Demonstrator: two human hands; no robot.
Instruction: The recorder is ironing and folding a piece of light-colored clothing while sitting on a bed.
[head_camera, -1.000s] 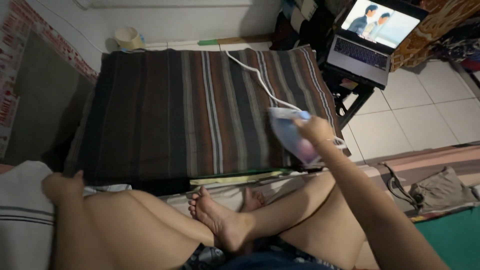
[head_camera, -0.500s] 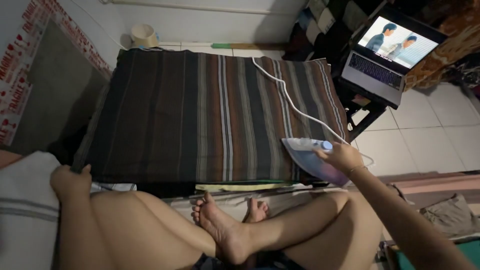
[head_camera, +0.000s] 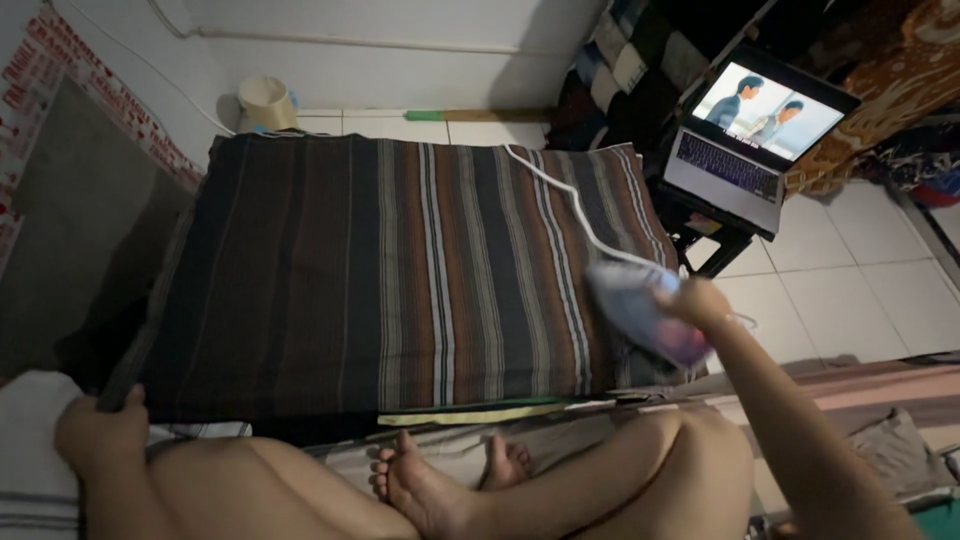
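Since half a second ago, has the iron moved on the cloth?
Yes. The iron, in the right hand, has slid up the striped cloth, away from its near edge and toward the laptop.

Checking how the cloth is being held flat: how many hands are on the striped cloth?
1. The left hand grips the near-left corner of the striped cloth. The right hand holds the iron at the cloth's right edge.

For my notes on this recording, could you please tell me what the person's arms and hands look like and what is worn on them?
Both arms are bare, with no sleeves or gloves in view. The right hand seems to have a thin bracelet at the wrist, though blur makes this uncertain. The left hand shows no ring or watch that I can make out.
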